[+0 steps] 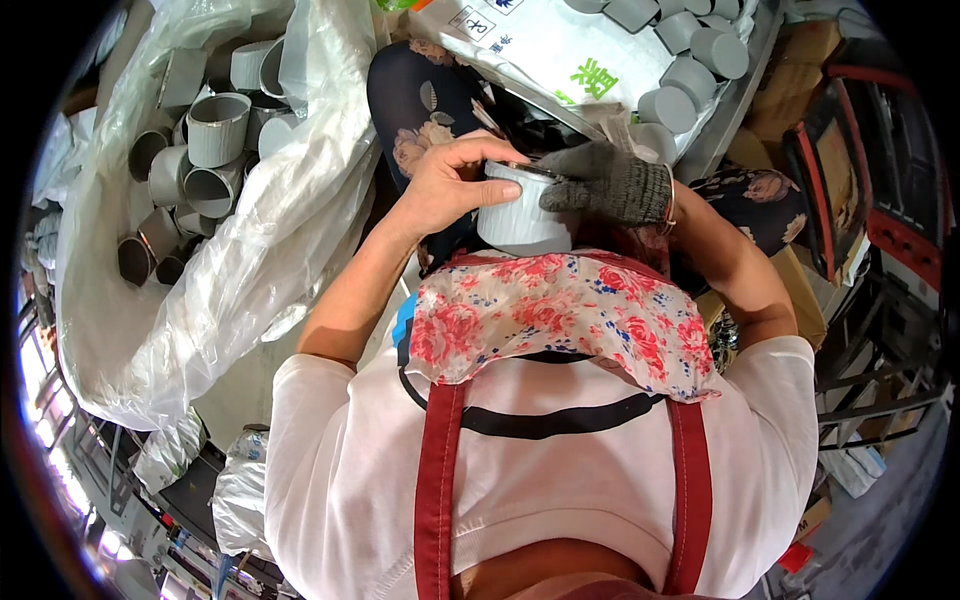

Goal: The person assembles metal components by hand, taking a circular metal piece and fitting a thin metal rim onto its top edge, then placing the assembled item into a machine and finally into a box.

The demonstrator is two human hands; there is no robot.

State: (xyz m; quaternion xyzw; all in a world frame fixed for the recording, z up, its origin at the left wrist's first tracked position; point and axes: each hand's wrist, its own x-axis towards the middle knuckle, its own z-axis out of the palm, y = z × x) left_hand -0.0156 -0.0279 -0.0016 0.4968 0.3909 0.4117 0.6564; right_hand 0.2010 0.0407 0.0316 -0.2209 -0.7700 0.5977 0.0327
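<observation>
A light grey cup (525, 222) with a ribbed side is held in front of my lap, its rim facing up and away. My bare left hand (455, 185) grips it from the left, the thumb on the outer wall and the fingers over the rim. My right hand (610, 183), in a dark grey knitted glove, is closed at the cup's right side, its thumb against the wall. A thin dark piece (535, 170) shows at the rim beside the gloved fingers; its kind is hard to tell. The cup's inside is hidden.
To the left, a large clear plastic bag (330, 190) holds several similar grey cups (218, 130). More grey pieces (690, 80) lie on a white printed sack (560, 50) ahead, by a metal edge (735, 95). Cardboard (795, 290) and a red-black frame (825, 180) stand at right.
</observation>
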